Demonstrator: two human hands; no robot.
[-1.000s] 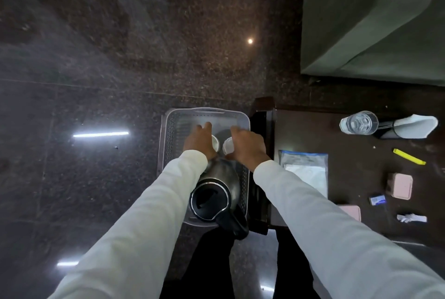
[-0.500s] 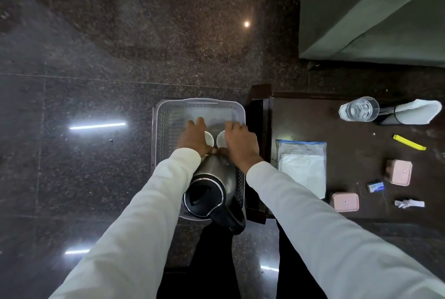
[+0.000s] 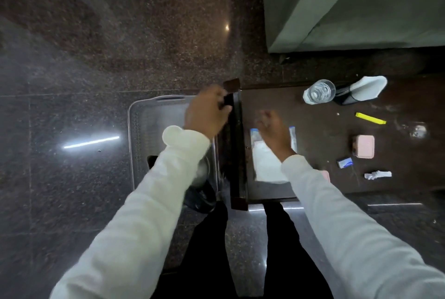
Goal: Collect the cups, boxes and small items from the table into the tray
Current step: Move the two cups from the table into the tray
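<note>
**Reaching back to the table for the next load**

While both hands are blurred by motion, the tray (image 3: 134, 130) sits on the floor just left of the dark table (image 3: 277, 98); the things to gather lie on that table to the right. Nearest is a clear bag (image 3: 265, 166) with the right hand (image 3: 273, 130) over it, fingers loosely curled, holding nothing that can be made out. A good next move, by my judgement, is to flatten the fingers, slide them under the bag's edge and lift it level so the contents do not slump.

The left hand (image 3: 207, 112) hovers over the tray's far right corner by the table's edge, fingers bent; whether it grips anything cannot be told.

Inside the tray, a white cup (image 3: 172, 135) shows beside the left sleeve, and a metal kettle (image 3: 202, 171) fills the near end. The far end looks free for flat items.

Farther out on the table lie a pink box (image 3: 364, 145), another pink box (image 3: 325, 175) half hidden by the right sleeve, a blue packet (image 3: 344, 163), a crumpled white wrapper (image 3: 377, 175), a yellow strip (image 3: 370, 118), a glass (image 3: 321, 91) and a black holder with a napkin (image 3: 366, 89).
</note>
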